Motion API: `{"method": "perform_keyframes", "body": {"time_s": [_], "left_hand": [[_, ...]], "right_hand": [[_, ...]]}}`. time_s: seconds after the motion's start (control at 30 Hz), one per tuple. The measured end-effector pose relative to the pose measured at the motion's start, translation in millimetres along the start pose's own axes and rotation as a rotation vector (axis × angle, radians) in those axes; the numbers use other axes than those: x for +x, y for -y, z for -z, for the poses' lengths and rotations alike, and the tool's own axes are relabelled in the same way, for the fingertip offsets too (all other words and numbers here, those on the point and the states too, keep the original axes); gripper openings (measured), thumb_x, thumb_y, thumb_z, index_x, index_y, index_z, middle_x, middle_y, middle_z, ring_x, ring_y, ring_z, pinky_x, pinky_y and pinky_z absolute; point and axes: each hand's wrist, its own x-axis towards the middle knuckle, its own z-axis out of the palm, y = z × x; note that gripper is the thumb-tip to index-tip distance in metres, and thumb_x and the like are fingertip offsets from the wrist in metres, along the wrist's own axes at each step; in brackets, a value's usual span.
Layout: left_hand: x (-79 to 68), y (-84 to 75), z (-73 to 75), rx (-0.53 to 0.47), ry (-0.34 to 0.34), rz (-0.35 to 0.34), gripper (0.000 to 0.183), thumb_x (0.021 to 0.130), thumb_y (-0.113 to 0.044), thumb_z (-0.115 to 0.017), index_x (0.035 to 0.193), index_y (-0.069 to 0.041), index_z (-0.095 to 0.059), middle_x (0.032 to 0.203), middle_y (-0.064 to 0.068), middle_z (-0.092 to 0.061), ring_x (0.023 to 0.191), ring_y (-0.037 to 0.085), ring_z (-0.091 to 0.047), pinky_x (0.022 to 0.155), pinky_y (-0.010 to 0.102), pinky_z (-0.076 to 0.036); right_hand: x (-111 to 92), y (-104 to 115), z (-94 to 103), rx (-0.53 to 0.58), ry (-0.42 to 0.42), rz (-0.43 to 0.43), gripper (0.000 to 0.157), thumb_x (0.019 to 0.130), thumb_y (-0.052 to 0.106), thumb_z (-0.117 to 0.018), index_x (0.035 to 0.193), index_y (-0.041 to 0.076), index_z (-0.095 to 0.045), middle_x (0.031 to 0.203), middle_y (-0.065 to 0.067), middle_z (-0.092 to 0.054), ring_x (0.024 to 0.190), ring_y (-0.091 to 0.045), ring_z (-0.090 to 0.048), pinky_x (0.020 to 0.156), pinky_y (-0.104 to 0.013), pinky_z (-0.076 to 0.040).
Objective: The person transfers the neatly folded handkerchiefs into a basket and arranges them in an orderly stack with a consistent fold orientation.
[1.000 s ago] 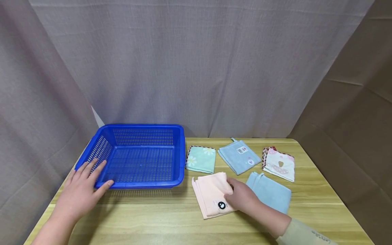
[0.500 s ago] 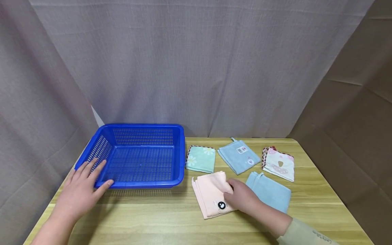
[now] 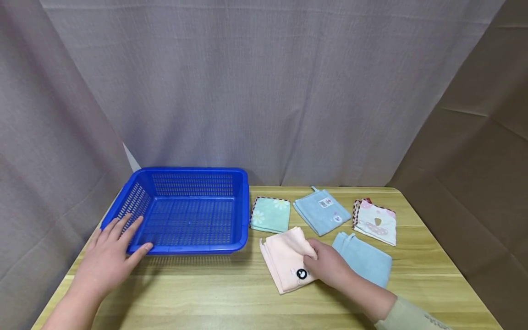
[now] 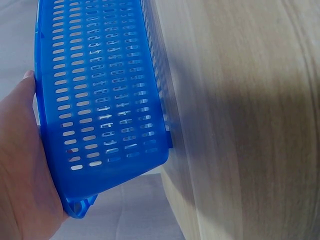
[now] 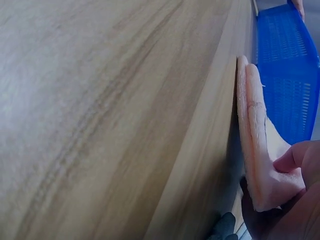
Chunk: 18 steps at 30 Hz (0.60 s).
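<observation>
At the right hand (image 3: 330, 263), the fingers are pinching the right edge of the folded pink cloth (image 3: 284, 261), the thumb pressing on top and the others apparently tucking beneath; the cloth is extending leftward from them, its held edge standing up off the desk (image 3: 206, 298), though I'm not able to tell whether its far edge is touching. A good hold, I'd judge, is one where the fingers are catching every layer, since soft cloth will likely be slipping open otherwise. Just right of those fingers, a plain blue cloth (image 3: 369, 261) is lying partly behind the forearm, so a level wrist is worth keeping. Beyond them, a green cloth (image 3: 271, 215), a tagged blue cloth (image 3: 323, 211) and, farther right, a white cloth (image 3: 376, 223) are lying. Well left, the blue basket (image 3: 189, 250) is sitting, the left hand (image 3: 108, 256) resting spread, fingers loose, over its near-left corner, which should be steadying it.
</observation>
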Motion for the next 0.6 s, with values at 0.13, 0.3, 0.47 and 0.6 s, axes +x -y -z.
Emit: {"method": "perform_keyframes", "body": {"time_s": [0.13, 0.3, 0.47, 0.6], "left_hand": [[0.0, 0.4, -0.1, -0.005, -0.001, 0.0, 0.072, 0.095, -0.053, -0.058, 0.151, -0.012, -0.04, 0.15, 0.027, -0.037, 0.135, 0.054, -0.029, 0.113, 0.069, -0.009], [0.1, 0.3, 0.2, -0.005, -0.002, -0.002, 0.071, 0.096, -0.053, -0.057, 0.151, -0.012, -0.04, 0.149, 0.028, -0.037, 0.135, 0.054, -0.028, 0.113, 0.068, -0.007], [0.1, 0.1, 0.5, -0.003, 0.001, -0.002, 0.071, 0.096, -0.053, -0.057, 0.15, -0.011, -0.04, 0.149, 0.028, -0.037, 0.136, 0.053, -0.028, 0.112, 0.069, -0.011], [-0.1, 0.2, 0.6, -0.003, 0.005, -0.003, 0.071, 0.096, -0.053, -0.057, 0.151, -0.011, -0.04, 0.149, 0.028, -0.037, 0.136, 0.053, -0.028, 0.112, 0.069, -0.012]], "right_hand": [[0.4, -0.1, 0.7, 0.056, 0.005, 0.015, 0.033, 0.09, 0.009, -0.064, 0.122, 0.013, -0.067, 0.086, 0.003, -0.068, 0.074, -0.011, -0.059, 0.071, -0.032, -0.05], [1.6, -2.4, -0.2, 0.139, 0.009, 0.029, 0.037, 0.091, 0.005, -0.062, 0.126, 0.014, -0.067, 0.093, 0.001, -0.07, 0.077, -0.011, -0.06, 0.073, -0.031, -0.051], [1.9, -4.1, 0.4, 0.239, 0.023, 0.034, 0.037, 0.09, 0.003, -0.061, 0.126, 0.01, -0.067, 0.098, -0.004, -0.071, 0.078, -0.012, -0.063, 0.073, -0.029, -0.053], [2.0, -5.5, 2.3, 0.326, 0.055, 0.027, 0.038, 0.09, 0.003, -0.06, 0.128, 0.004, -0.065, 0.099, -0.009, -0.071, 0.076, -0.015, -0.065, 0.07, -0.03, -0.055]]}}
